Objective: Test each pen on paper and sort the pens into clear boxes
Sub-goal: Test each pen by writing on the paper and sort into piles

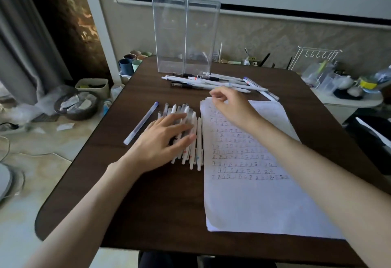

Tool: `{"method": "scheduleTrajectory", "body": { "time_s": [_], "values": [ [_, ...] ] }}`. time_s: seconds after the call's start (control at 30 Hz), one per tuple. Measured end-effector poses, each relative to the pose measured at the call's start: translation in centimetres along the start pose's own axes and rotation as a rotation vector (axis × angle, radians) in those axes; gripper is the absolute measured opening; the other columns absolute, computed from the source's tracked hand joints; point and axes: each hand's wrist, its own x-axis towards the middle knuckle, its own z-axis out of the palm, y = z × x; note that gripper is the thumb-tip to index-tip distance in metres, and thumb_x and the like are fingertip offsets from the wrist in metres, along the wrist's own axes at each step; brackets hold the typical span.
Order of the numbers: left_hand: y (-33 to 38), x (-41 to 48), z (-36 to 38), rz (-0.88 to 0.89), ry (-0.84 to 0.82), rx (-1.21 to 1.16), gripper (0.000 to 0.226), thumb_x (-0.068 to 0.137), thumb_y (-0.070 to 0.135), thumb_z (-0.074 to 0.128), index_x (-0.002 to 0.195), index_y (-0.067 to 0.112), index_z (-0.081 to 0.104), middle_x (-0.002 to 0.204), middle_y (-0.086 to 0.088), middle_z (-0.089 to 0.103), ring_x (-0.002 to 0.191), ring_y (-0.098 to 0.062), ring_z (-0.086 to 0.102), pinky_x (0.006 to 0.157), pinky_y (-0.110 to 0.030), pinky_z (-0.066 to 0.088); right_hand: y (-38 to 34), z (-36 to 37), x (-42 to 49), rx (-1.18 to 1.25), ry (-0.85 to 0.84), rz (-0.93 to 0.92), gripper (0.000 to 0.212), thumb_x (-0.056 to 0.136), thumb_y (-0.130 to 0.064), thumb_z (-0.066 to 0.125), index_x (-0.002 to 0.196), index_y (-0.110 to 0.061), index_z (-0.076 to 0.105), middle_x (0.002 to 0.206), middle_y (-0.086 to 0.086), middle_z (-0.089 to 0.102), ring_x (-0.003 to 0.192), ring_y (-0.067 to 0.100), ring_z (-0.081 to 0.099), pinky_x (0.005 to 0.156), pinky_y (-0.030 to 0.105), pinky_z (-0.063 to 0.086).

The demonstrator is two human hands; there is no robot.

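Right now a pile of white pens (197, 145) is lying on the dark counter (148, 208), left of centre, the pens packed side by side and pointing roughly away from the person. The left hand (163, 143) is resting flat on top of this pile, its fingers straight and slightly spread, pressing on the pens and gripping none. A single blue-capped pen (141, 123) is lying apart, just left of the pile, on a slant. Just beside the pile on the right, a stack of paper (254, 200) is lying flat, its upper half carrying rows of small handwritten marks. The right hand (230, 107) is hovering at the stack's far left corner with its fingers curled; whether it is pinching the top sheet or holding nothing, I cannot tell. Beyond that hand a second group of pens (203, 81), white and dark ones mixed, is lying loosely across the counter, some crossing one another. Behind them 2 clear boxes (186, 35) are standing upright and touching side by side near the counter's far edge. Past the counter's far left corner several cups (129, 62) are standing together, lower down. On the floor to the left a round basket (82, 116) is sitting. At the far right a white wire rack (317, 51) is standing on a pale side table (349, 102) among cluttered small things.
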Motion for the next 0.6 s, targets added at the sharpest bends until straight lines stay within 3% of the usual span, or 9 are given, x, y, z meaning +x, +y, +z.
{"method": "scheduleTrajectory", "body": {
  "time_s": [0.13,0.3,0.47,0.6],
  "values": [
    [-0.7,-0.1,0.7,0.033,-0.002,0.057,0.068,0.081,0.069,0.025,0.135,0.034,0.046,0.148,0.011,0.031,0.135,-0.009,0.024,0.107,-0.033,0.022,0.8,1.5,5.1,-0.161,-0.005,-0.033,0.031,0.095,-0.003,0.042,0.120,-0.005,0.059,0.124,0.008,0.059,0.115,0.019,0.053,0.087,0.020,0.036],
    [-0.8,0.0,0.8,0.060,0.032,0.082,0.065,0.084,0.066,0.026,0.135,0.033,0.047,0.146,0.011,0.034,0.134,-0.009,0.027,0.104,-0.028,0.021,0.7,4.3,9.3,-0.477,-0.076,-0.087,0.030,0.094,-0.006,0.043,0.122,-0.008,0.054,0.127,0.011,0.054,0.121,0.028,0.045,0.095,0.037,0.040],
    [-1.0,-0.1,1.0,0.067,0.048,0.085,0.061,0.086,0.064,0.029,0.134,0.031,0.048,0.145,0.010,0.036,0.133,-0.008,0.028,0.103,-0.028,0.022,1.9,5.6,10.8,-0.707,0.000,-0.039,0.022,0.092,-0.006,0.048,0.113,-0.007,0.055,0.120,0.014,0.049,0.114,0.032,0.041,0.087,0.039,0.037],
    [-0.8,-0.1,0.9,0.061,0.059,0.058,0.060,0.086,0.065,0.028,0.133,0.033,0.049,0.145,0.013,0.035,0.133,-0.004,0.025,0.105,-0.029,0.021,1.8,4.8,10.5,-0.669,0.056,-0.109,0.019,0.097,-0.018,0.046,0.113,-0.009,0.053,0.120,0.012,0.053,0.113,0.032,0.041,0.091,0.040,0.033]
  ]
}}
